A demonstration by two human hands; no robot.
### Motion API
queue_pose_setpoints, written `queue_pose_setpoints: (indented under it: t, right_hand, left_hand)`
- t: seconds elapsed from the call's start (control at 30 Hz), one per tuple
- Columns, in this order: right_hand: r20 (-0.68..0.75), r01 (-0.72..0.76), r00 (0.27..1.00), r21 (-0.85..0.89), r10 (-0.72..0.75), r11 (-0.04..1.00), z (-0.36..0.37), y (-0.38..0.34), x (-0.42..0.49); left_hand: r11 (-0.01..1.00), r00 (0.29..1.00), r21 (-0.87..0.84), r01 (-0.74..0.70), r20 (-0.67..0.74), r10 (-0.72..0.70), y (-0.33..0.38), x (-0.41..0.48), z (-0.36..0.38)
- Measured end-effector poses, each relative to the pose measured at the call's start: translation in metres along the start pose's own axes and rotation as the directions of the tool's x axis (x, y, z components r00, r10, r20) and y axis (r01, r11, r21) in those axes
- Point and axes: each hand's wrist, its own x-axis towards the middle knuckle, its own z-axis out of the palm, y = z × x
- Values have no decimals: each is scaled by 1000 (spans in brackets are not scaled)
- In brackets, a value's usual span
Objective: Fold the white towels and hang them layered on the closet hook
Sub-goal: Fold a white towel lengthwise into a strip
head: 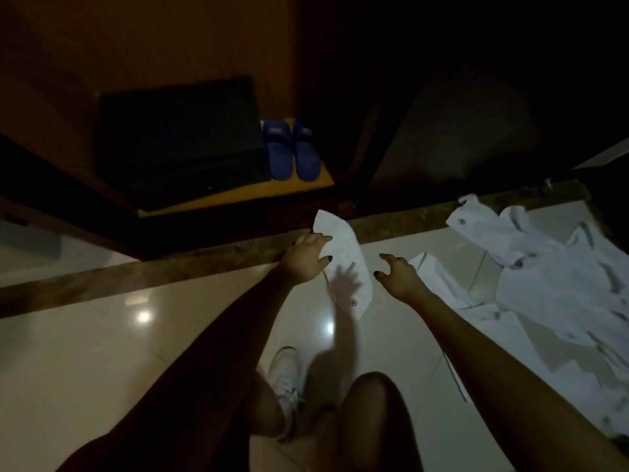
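A small white towel (pixel 345 264) with a tiny flower emblem near its lower end hangs over the glossy floor in front of the closet. My left hand (pixel 306 258) grips its left edge, thumb and fingers curled onto the cloth. My right hand (pixel 398 275) hovers just right of the towel, apart from it, with fingers loosely spread and holding nothing. A heap of white towels with grey stripes (pixel 551 277) lies spread on the floor at the right. No closet hook is in view.
The open closet holds a dark box (pixel 180 141) and a pair of blue slippers (pixel 292 149) on a yellow shelf (pixel 238 195). A brown marble threshold strip (pixel 136 277) crosses the floor. My white sneaker (pixel 286 376) and knee are below the hands.
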Motion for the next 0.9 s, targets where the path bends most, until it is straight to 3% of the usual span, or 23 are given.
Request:
queue_pose_setpoints:
  t: [0.3, 0.5, 0.57, 0.67, 0.77, 0.8, 0.83, 0.9]
  right_hand:
    - [-39, -49, 998, 204, 58, 978, 138, 87, 165]
    - [-61, -95, 992, 205, 109, 974, 219, 150, 216]
    - [-113, -91, 986, 231, 120, 969, 235, 162, 221]
    - [-159, -114, 974, 281, 163, 953, 247, 171, 225]
    - [-214, -63, 967, 331, 140, 941, 243, 170, 220]
    - [-222, -41, 967, 346, 124, 938, 236, 166, 215]
    - [-232, -19, 967, 361, 110, 932, 226, 162, 210]
    - [-268, 30, 959, 418, 91, 908, 198, 148, 196]
  left_hand:
    - [999, 995, -53, -6, 96, 11, -89, 115, 194]
    - [990, 1000, -140, 3, 13, -1, -117, 160, 291]
    - [1000, 997, -10, -8, -77, 7, -119, 168, 310]
    - [963, 943, 259, -73, -296, 151, -115, 170, 322]
    - [919, 912, 390, -59, -354, 208, -107, 167, 320]
    - [912, 928, 409, -32, -326, 179, -104, 167, 312]
    - [942, 967, 334, 35, -249, 53, -98, 167, 301]
    - [985, 984, 36, 168, -66, -165, -88, 166, 274]
